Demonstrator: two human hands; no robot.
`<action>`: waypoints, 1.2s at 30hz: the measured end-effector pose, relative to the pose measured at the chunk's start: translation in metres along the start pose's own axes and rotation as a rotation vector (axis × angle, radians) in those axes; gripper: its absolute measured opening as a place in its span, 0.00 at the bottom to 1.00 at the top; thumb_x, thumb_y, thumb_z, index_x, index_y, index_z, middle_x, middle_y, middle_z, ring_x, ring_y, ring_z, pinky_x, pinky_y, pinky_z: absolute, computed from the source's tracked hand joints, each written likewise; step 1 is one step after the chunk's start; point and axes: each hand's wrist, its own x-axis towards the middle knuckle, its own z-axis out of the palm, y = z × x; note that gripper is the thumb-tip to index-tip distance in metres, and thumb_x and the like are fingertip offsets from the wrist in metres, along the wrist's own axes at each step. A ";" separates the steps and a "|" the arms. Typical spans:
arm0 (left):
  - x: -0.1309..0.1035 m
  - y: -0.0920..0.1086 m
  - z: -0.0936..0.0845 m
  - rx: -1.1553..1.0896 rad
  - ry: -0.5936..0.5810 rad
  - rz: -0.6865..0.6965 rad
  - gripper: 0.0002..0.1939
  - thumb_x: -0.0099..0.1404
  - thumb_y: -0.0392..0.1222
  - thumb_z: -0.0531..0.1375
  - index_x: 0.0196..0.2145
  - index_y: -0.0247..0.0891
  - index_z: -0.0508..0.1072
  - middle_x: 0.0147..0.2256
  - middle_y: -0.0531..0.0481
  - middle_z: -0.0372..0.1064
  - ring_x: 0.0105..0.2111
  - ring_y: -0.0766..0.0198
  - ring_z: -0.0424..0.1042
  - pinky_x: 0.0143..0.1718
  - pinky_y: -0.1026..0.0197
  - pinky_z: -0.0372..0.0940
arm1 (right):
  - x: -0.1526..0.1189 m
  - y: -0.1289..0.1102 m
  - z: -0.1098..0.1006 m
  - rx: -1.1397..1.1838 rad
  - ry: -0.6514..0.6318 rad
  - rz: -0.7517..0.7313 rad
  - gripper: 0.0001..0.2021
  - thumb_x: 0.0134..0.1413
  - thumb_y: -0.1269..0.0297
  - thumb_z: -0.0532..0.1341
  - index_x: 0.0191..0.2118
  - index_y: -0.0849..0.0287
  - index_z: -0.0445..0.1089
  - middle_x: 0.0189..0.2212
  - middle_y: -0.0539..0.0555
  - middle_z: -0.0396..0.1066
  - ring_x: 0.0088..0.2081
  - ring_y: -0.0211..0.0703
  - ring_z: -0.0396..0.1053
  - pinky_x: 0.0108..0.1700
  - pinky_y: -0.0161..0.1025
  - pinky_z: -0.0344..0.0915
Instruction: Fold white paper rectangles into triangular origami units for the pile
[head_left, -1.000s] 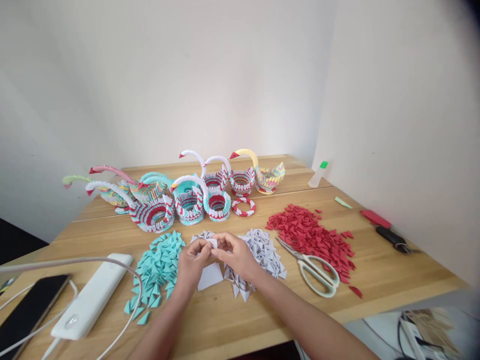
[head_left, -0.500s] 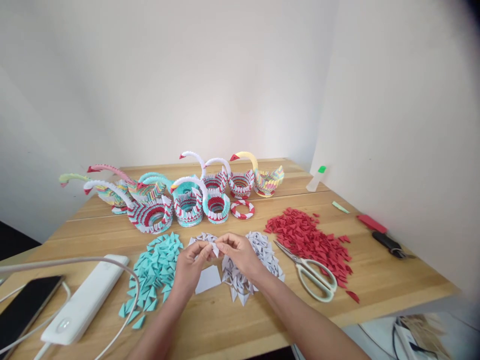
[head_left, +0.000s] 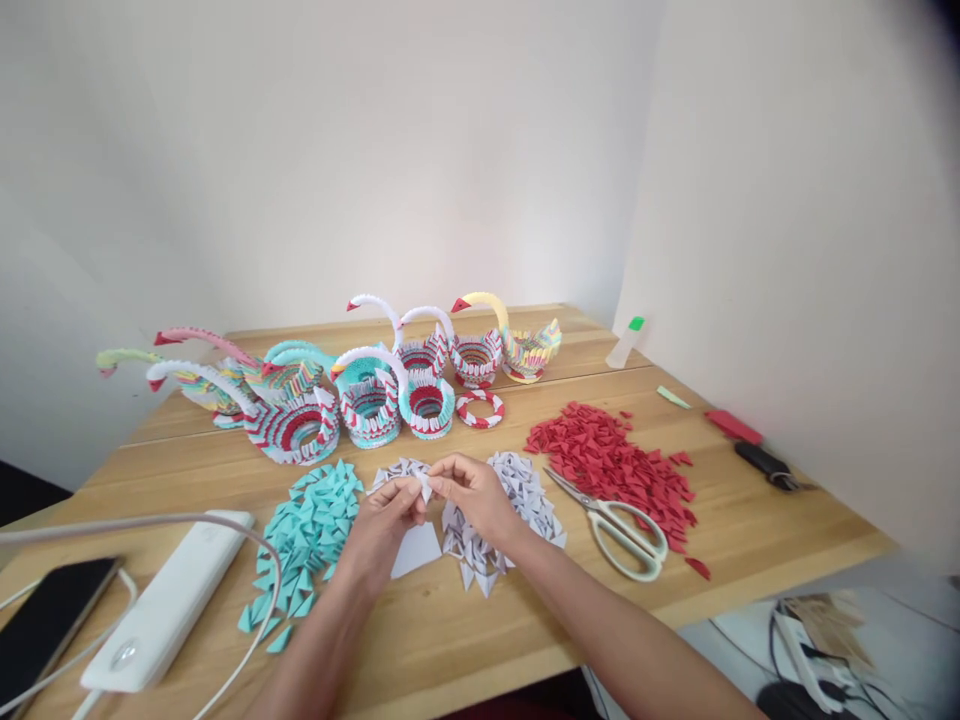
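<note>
Left hand (head_left: 384,524): pinching white piece (head_left: 424,488)
Right hand (head_left: 481,497): pinching it too
Teal pile (head_left: 313,525): sitting left
Scissors (head_left: 595,504): lying right, by red pile (head_left: 607,460)

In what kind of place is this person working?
Probably a papercraft workspace, perhaps at home: the brown wooden table holds multicoloured folded-paper swans and a heap of turquoise folded-paper triangles.

Left hand (head_left: 384,522) and right hand (head_left: 478,497) pinch one small, folded white paper piece (head_left: 425,488) above the flat brown wooden tabletop (head_left: 450,640).
</note>
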 end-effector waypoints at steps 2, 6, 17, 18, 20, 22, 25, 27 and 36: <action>-0.001 0.002 0.000 0.114 0.034 0.035 0.13 0.54 0.48 0.64 0.23 0.34 0.71 0.21 0.53 0.64 0.22 0.68 0.61 0.28 0.66 0.60 | -0.001 -0.002 0.000 -0.018 -0.008 -0.013 0.09 0.49 0.60 0.64 0.33 0.60 0.71 0.25 0.49 0.70 0.27 0.36 0.66 0.33 0.34 0.63; -0.007 0.009 0.004 0.508 0.138 0.245 0.10 0.55 0.44 0.61 0.21 0.35 0.70 0.21 0.53 0.65 0.24 0.65 0.63 0.29 0.65 0.59 | -0.003 -0.005 0.000 -0.087 -0.013 -0.039 0.07 0.50 0.61 0.63 0.31 0.60 0.72 0.24 0.48 0.69 0.27 0.36 0.65 0.32 0.34 0.61; -0.006 0.011 0.005 0.452 0.041 0.209 0.13 0.58 0.46 0.59 0.22 0.35 0.70 0.21 0.52 0.66 0.25 0.65 0.65 0.31 0.65 0.61 | -0.003 -0.005 0.000 0.044 -0.072 -0.038 0.07 0.51 0.61 0.63 0.33 0.60 0.70 0.25 0.48 0.70 0.28 0.37 0.68 0.33 0.34 0.63; -0.006 0.010 0.004 0.481 0.057 0.226 0.12 0.57 0.46 0.59 0.21 0.35 0.70 0.21 0.52 0.66 0.25 0.65 0.64 0.30 0.65 0.60 | -0.003 -0.004 0.000 0.027 -0.078 -0.047 0.07 0.52 0.61 0.63 0.33 0.60 0.71 0.25 0.48 0.70 0.28 0.37 0.68 0.33 0.34 0.63; -0.007 0.011 0.004 0.587 0.115 0.284 0.10 0.56 0.44 0.60 0.21 0.36 0.71 0.21 0.52 0.67 0.25 0.64 0.64 0.30 0.65 0.60 | -0.003 -0.003 -0.001 -0.011 -0.076 -0.053 0.07 0.51 0.61 0.63 0.31 0.60 0.71 0.25 0.49 0.70 0.28 0.36 0.67 0.33 0.33 0.62; -0.008 0.012 0.004 0.682 0.163 0.336 0.08 0.55 0.43 0.60 0.23 0.36 0.73 0.23 0.51 0.69 0.26 0.63 0.65 0.31 0.64 0.60 | -0.002 -0.001 -0.001 -0.022 -0.072 -0.041 0.08 0.49 0.61 0.65 0.30 0.60 0.71 0.24 0.48 0.69 0.27 0.36 0.66 0.31 0.33 0.61; -0.010 0.015 0.005 0.617 0.101 0.292 0.10 0.57 0.46 0.60 0.25 0.36 0.74 0.25 0.50 0.70 0.29 0.61 0.66 0.34 0.63 0.61 | 0.000 -0.003 -0.002 0.046 -0.081 -0.011 0.10 0.47 0.58 0.66 0.30 0.60 0.70 0.23 0.48 0.70 0.26 0.36 0.67 0.31 0.34 0.62; -0.011 0.016 0.006 0.487 0.025 0.218 0.13 0.58 0.49 0.60 0.24 0.36 0.73 0.25 0.50 0.69 0.29 0.62 0.66 0.35 0.63 0.62 | 0.001 -0.006 -0.002 0.095 -0.071 0.002 0.11 0.46 0.57 0.66 0.30 0.60 0.70 0.23 0.48 0.70 0.26 0.37 0.68 0.32 0.34 0.64; -0.005 0.007 0.002 0.000 -0.104 0.010 0.14 0.51 0.48 0.68 0.24 0.33 0.74 0.25 0.49 0.67 0.27 0.64 0.66 0.32 0.62 0.63 | 0.000 -0.010 -0.001 0.123 -0.059 0.054 0.14 0.43 0.54 0.68 0.30 0.60 0.69 0.22 0.48 0.71 0.26 0.37 0.70 0.32 0.35 0.66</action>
